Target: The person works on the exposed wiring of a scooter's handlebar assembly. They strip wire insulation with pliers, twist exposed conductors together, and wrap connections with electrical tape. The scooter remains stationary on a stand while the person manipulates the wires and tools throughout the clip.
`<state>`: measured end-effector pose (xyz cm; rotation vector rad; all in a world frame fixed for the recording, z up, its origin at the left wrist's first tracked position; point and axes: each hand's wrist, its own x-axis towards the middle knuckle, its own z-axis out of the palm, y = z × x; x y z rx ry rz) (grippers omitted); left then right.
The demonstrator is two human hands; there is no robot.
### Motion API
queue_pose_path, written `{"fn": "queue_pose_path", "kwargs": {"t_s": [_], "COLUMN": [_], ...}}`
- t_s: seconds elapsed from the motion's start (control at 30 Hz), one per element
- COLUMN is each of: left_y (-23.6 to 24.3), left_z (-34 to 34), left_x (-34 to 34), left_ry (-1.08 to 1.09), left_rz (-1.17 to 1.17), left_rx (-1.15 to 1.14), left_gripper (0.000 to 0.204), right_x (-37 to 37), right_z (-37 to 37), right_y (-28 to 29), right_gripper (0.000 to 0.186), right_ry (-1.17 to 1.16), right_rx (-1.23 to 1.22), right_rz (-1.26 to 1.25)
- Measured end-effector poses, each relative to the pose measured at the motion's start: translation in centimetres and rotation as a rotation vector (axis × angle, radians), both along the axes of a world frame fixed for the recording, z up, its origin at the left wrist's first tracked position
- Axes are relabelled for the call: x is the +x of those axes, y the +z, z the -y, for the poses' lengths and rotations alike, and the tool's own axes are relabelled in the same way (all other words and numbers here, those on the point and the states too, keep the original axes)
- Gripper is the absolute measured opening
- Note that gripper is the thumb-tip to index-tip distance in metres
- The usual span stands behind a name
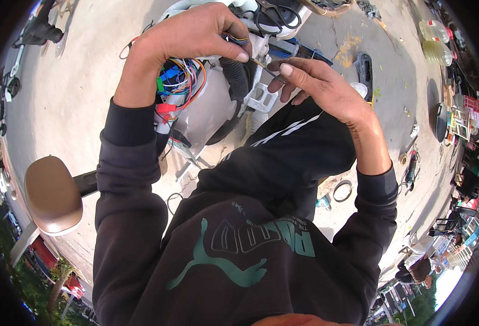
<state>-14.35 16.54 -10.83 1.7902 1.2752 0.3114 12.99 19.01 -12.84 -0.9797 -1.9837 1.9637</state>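
My left hand (pixel 201 33) is closed above a vehicle's opened wiring, its curled fingers and thumb around a thin bundle of coloured wires (pixel 235 39). Between the two hands runs a thin dark cable (pixel 264 67), which the fingers of my right hand (pixel 321 84) pinch near its lower end. Under my left wrist spills a tangle of wires (pixel 188 81) with a blue connector (pixel 171 71), a green connector (pixel 160 85) and a red connector (pixel 166 108). A black corrugated tube (pixel 234 77) and a white plastic bracket (pixel 261 98) sit below my fingers.
Black-handled scissors (pixel 276 15) lie at the top. A brown padded seat part (pixel 53 193) juts out at the left. Clear plastic bottles (pixel 436 42) stand at the far right. A round dish (pixel 342 190) and a corded tool (pixel 411 171) lie on the concrete ground.
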Motion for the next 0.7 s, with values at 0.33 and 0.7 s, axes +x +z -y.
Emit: {"fn": "queue_pose_path", "kwargs": {"t_s": [0.33, 0.7], "left_y": [0.1, 0.2], "left_z": [0.6, 1.1], "left_x": [0.1, 0.7], "left_ry": [-0.043, -0.016], "left_rz": [0.007, 0.032], "left_rx": [0.05, 0.004], "left_gripper": [0.021, 0.023], "right_x": [-2.0, -0.1], "right_z": [2.3, 2.4], "right_y": [-1.6, 0.2], "right_gripper": [0.042, 0.043], "right_ry": [-0.038, 0.037], "right_rx": [-0.131, -0.078], "right_rz": [-0.038, 0.013]}}
